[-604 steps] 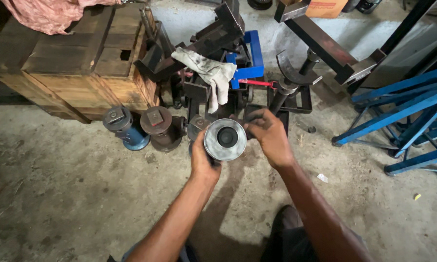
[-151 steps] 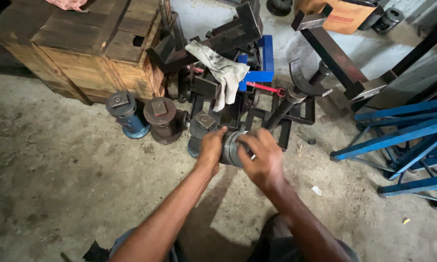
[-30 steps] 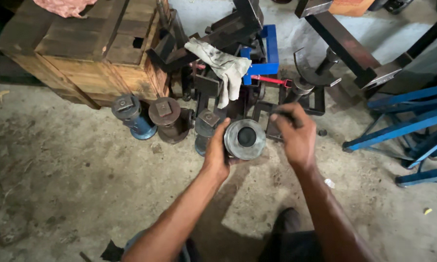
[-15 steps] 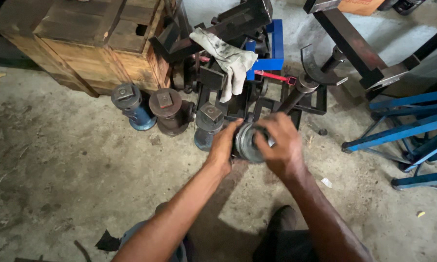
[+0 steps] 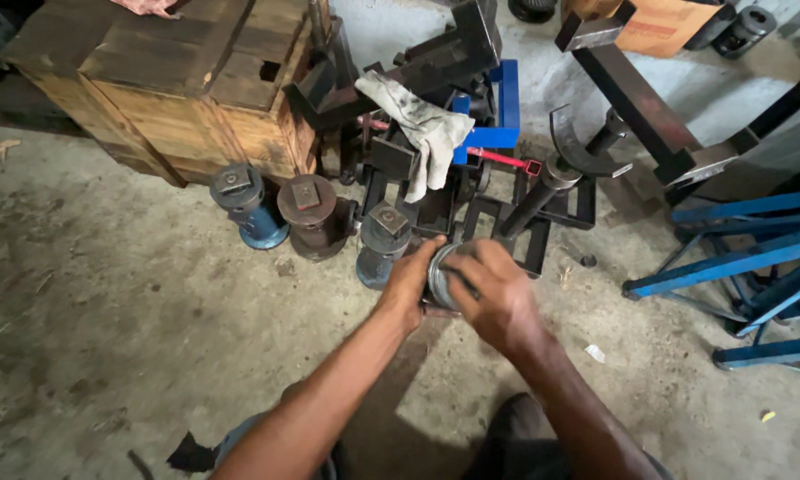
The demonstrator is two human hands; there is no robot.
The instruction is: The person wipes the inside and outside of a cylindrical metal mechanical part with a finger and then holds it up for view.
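a grey metal ring (image 5: 439, 277), a short thick cylinder, sits gripped between two bare hands just above the concrete floor (image 5: 133, 320), in front of a heap of dark steel frames (image 5: 507, 222). the left hand (image 5: 411, 283) cups its left side with fingers curled around the rim; the right hand (image 5: 493, 292) lies over its face, fingers pressed together and covering most of it. the ring is off the floor and not yet set down or fitted to anything, as far as can be judged. beside it stand three bottle jacks (image 5: 316, 215); a soiled glove (image 5: 422, 129) drapes the frames, with a wooden crate (image 5: 182, 84) behind.
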